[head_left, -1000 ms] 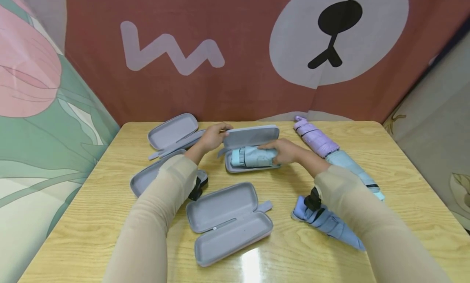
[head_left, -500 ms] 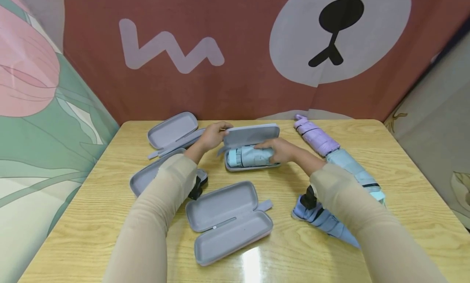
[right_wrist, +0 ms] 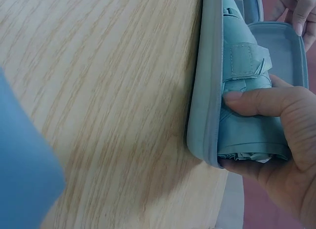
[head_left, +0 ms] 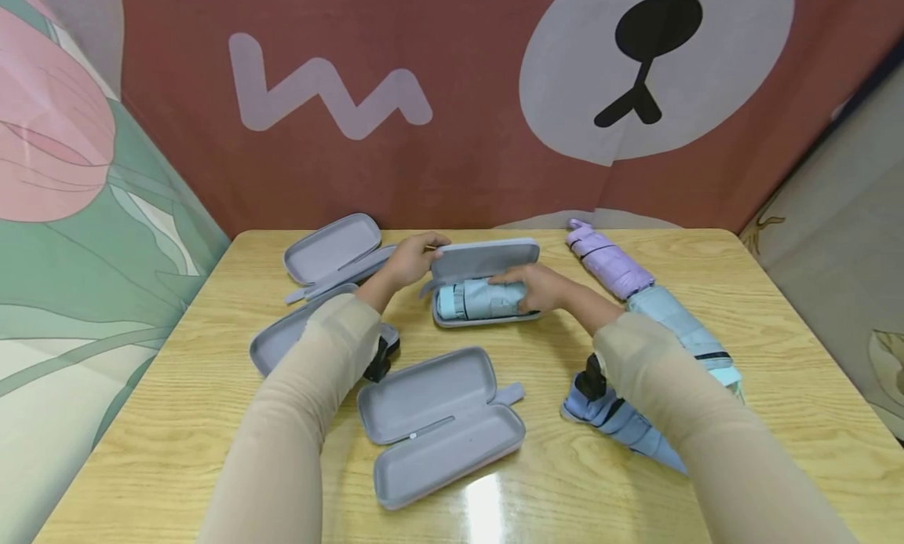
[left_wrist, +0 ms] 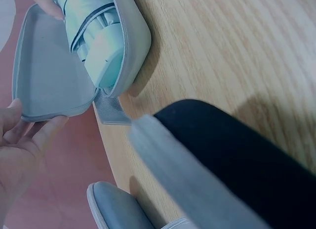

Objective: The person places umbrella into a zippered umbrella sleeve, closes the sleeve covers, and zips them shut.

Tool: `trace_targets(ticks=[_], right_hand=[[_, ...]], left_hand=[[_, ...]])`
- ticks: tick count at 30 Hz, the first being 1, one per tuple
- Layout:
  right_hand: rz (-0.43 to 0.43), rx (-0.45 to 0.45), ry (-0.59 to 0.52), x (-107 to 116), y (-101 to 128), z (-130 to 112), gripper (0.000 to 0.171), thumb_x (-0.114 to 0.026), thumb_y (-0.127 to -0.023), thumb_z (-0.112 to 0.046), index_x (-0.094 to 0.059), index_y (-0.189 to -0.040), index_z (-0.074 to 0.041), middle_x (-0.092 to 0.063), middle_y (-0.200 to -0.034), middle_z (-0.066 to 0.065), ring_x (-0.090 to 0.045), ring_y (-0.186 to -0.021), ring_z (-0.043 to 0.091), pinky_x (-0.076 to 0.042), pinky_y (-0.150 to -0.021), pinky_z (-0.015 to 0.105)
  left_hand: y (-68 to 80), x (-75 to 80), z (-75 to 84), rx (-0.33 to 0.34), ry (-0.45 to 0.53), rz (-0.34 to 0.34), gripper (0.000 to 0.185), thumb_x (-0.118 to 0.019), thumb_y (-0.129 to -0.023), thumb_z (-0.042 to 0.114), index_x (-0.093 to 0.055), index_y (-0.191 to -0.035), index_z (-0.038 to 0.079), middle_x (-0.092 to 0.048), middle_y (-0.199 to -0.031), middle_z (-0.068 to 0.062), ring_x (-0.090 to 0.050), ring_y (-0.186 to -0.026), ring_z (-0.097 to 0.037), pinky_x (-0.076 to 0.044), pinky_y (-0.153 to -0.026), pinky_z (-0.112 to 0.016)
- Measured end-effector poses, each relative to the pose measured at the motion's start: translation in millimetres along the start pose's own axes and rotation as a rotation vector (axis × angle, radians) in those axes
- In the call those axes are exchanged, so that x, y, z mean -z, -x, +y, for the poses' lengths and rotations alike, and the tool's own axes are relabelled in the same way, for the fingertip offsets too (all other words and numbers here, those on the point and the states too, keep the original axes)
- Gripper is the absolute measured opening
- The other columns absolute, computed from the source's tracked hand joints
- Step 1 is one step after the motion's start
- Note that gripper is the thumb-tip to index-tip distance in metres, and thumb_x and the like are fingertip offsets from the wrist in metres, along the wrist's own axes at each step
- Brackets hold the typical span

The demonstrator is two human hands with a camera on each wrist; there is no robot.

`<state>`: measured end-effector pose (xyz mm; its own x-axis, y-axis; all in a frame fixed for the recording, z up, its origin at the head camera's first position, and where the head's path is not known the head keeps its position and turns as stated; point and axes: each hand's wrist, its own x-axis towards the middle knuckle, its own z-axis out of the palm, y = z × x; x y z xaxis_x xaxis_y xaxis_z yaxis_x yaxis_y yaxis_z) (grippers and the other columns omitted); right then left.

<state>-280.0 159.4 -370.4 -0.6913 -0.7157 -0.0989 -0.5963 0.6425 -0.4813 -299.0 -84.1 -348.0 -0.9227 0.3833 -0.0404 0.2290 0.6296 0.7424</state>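
At about 12 o'clock on the light wooden table (head_left: 212, 387), the folded pale blue umbrella (head_left: 476, 299) already lies inside the open grey hard case (head_left: 487, 318). The right hand (head_left: 540, 287) curls around the umbrella and presses it down. The left hand (head_left: 410, 260) pinches the half-raised grey lid (head_left: 483, 258). The lid is not shut yet. Other grey cases (head_left: 438, 426) lie open, and three more umbrellas (head_left: 610, 263) wait at 2 o'clock.

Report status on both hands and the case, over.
Left hand holds the case lid up. Right hand presses the light blue umbrella into the case. Nothing blocking.
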Motion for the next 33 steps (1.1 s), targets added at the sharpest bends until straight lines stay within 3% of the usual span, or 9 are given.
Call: trace_targets(ticks=[14, 26, 33], right_hand=[[-0.006, -0.019, -0.035, -7.2, -3.8, 5.2, 0.065, -0.067, -0.066, 0.005, -0.046, -0.126, -0.007, -0.042, -0.124, 0.021, -0.038, -0.112, 0.037, -0.040, -0.081, 0.046], [-0.003, -0.092, -0.042, -9.3, -6.4, 10.4, 0.071, -0.067, -0.065, 0.003, -0.042, -0.130, -0.010, -0.038, -0.128, 0.021, -0.036, -0.115, 0.034, -0.040, -0.081, 0.043], [-0.028, -0.085, 0.037, -9.1, -5.8, 6.3, 0.071, -0.067, -0.069, 0.000, -0.037, -0.132, -0.008, -0.035, -0.130, 0.021, -0.031, -0.119, 0.035, -0.033, -0.090, 0.045]], left_hand=[[-0.2, -3.0, 0.9, -0.007, -0.051, 0.007, 0.030, -0.042, -0.091, 0.015, -0.050, -0.120, 0.009, -0.048, -0.121, -0.005, -0.046, -0.107, -0.020, -0.043, -0.078, -0.031], [2.0, 0.0, 4.3, -0.002, -0.017, -0.005, 0.030, -0.041, -0.092, 0.015, -0.049, -0.120, 0.010, -0.046, -0.122, -0.005, -0.044, -0.109, -0.021, -0.042, -0.082, -0.031], [2.9, -0.2, 3.2, -0.001, -0.039, -0.003, 0.030, -0.041, -0.092, 0.015, -0.049, -0.120, 0.011, -0.047, -0.121, -0.005, -0.043, -0.110, -0.020, -0.040, -0.084, -0.032]])
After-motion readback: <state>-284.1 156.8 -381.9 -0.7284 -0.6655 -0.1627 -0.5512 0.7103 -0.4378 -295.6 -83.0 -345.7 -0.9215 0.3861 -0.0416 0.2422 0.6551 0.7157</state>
